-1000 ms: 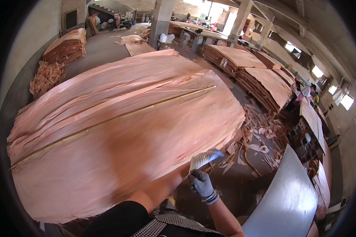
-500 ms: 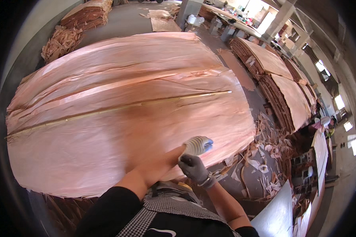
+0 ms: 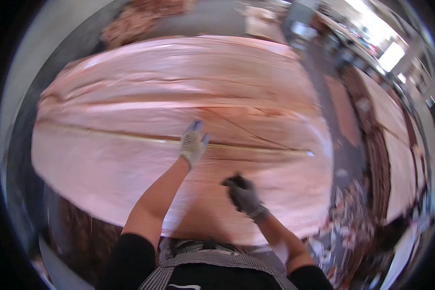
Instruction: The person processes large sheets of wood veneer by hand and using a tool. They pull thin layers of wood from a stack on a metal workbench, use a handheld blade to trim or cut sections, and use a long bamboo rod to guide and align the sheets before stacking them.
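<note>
A wide stack of pinkish wood veneer sheets [image 3: 106,179] fills the space before me, its top sheet wavy and creased. Across it lies a long thin yellowish pole [image 3: 256,148] with a pale right end. My left hand [image 3: 194,142], in a whitish ribbed glove with blue fingertips, is stretched over the pole, fingers and thumb apart; whether it touches the pole I cannot tell. Nearer and to the right, my right hand [image 3: 244,194], in a dark grey glove, is curled above the veneer. Motion smears its fingers, and what they may hold is hidden.
Tall stacks of veneer [image 3: 389,145] stand to the right across an aisle. Torn veneer scraps [image 3: 345,227] litter the floor at the lower right. A heap of reddish veneer [image 3: 140,21] lies at the back left, and a pale sheet [image 3: 265,24] at the back.
My right hand has left the left glove's cuff. The left hand has reached forward and left over the pole, while the view has swung to the right.
</note>
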A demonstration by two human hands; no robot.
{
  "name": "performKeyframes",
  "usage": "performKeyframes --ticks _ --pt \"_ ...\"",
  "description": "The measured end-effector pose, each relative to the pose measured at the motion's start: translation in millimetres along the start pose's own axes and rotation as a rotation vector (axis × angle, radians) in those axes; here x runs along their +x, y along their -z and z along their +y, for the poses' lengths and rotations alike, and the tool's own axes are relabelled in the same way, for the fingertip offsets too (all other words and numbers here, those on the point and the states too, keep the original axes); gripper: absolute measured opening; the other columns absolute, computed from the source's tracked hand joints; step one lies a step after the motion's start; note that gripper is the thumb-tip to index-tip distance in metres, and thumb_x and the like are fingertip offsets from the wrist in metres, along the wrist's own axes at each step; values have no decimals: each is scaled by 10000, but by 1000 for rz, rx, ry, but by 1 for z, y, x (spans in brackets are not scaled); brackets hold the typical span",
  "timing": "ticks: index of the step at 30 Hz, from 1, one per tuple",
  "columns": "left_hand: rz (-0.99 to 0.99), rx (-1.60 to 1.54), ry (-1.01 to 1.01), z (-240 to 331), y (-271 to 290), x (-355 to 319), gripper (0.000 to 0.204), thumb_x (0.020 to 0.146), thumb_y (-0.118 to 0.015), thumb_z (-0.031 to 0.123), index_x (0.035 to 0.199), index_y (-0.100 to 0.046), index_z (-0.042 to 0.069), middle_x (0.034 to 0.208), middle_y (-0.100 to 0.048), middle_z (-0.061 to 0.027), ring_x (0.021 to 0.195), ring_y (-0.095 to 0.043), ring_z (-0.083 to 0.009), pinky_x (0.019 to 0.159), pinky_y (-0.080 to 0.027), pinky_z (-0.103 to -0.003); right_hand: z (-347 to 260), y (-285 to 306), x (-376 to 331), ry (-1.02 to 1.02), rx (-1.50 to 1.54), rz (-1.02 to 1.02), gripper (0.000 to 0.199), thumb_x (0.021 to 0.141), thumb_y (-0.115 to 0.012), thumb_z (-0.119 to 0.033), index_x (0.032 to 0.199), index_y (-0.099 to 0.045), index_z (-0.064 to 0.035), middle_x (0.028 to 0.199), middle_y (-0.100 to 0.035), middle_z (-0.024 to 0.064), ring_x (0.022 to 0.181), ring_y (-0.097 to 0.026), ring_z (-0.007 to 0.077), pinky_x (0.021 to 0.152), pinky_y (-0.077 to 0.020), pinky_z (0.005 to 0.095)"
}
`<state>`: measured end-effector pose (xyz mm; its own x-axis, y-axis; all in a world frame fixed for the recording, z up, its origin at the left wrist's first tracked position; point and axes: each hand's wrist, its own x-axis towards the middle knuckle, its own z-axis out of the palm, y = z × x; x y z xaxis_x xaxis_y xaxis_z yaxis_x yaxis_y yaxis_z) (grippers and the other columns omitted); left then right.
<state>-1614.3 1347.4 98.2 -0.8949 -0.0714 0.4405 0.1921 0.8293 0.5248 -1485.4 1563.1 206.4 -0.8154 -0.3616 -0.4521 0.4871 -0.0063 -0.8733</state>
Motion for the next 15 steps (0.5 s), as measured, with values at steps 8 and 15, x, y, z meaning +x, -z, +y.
performKeyframes --ticks 8,15 --pt "-119 611 137 -29 -27 94 682 750 -594 342 1318 -348 55 1274 -449 -128 1212 -380 -289 1022 -228 -495 20 165 4 129 -49 349 153 862 -544 -156 835 -597 -15 427 -390 -21 292 -345 70 278 -251 212" --pt "-540 1090 -40 -61 -54 193 169 802 -525 209 761 -685 172 796 -662 -46 760 -614 -208 579 -416 -426 -30 220 39 -16 -268 326 134 863 -560 -150 805 -616 -43 476 -461 -16 357 -417 68 330 -303 219"
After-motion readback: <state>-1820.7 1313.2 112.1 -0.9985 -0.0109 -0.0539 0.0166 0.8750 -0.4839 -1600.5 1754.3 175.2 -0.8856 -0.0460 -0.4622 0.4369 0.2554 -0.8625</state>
